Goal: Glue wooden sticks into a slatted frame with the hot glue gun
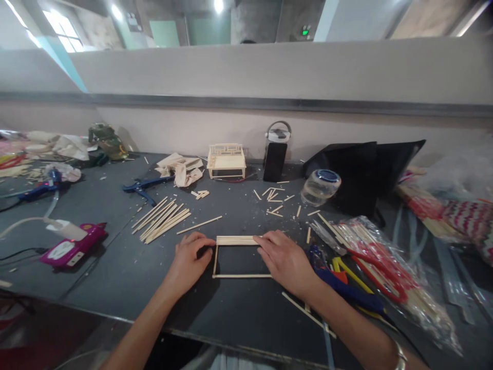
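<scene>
Pale wooden rectangular frame [236, 240], long axis nine-to-three, before me on the dark-grey tabletop [131, 272]; my left hand [189, 261] curls at its ten-o'clock corner, right hand [287, 261] over three, pinching unclear; slim beige wooden sticks [166, 224] toward ten.

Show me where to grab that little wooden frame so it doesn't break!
Probably pinch the wooden frame by its far long side, near both ends, coming from above. It lies flat on the table, and several sticks run together there, so that side looks sturdier than the single-stick near side.
</scene>
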A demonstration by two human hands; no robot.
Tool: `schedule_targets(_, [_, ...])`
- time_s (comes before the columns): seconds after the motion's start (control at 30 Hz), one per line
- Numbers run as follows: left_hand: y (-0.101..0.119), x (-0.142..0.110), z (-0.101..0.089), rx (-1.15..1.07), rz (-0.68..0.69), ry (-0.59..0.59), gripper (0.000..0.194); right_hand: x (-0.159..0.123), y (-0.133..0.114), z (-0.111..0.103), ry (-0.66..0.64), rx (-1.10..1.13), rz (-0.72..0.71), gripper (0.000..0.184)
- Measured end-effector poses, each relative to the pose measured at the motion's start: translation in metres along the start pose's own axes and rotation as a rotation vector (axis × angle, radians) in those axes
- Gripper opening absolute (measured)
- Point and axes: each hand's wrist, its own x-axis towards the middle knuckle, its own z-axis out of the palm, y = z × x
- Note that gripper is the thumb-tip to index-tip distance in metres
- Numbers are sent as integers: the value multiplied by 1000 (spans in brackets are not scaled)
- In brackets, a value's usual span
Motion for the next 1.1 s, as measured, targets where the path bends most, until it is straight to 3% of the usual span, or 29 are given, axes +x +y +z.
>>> schedule_targets(0.23, [1,1,1,-31,-31,-3,21,8,-6,-2,-103,-95,-28,30])
schedule_targets(0.77, [-5,0,2,-57,-30,6,20,9,-6,0,-136,-159,-20,26])
schedule_targets(1.1, [0,-1,-4,-82,-46,-11,22,9,-8,-2,-186,-146,5,36])
